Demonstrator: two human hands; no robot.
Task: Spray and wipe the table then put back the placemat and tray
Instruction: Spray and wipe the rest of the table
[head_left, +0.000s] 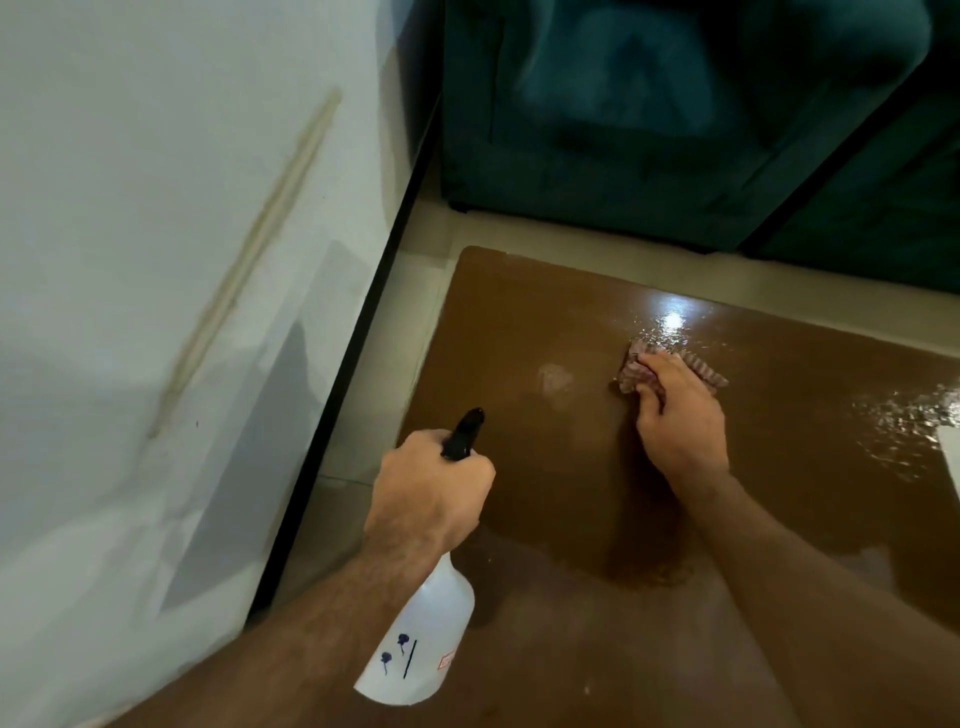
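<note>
A glossy brown table (519, 322) fills the lower right of the head view, wet and shiny toward its far right side. My left hand (428, 486) grips the neck of a white spray bottle (421, 639) with a black nozzle that points up and forward over the table's left part. My right hand (680, 415) presses a crumpled pinkish striped cloth (639, 366) flat onto the table near its middle. A small pale wet patch lies on the table just left of the cloth. Neither a placemat nor a tray can be identified.
A white wall (156, 260) with a black skirting strip (363, 332) runs close along the table's left side. Teal upholstered seats (649, 130) stand beyond the table's far edge, across a strip of pale floor. A white corner of some object (950, 447) shows at the right edge.
</note>
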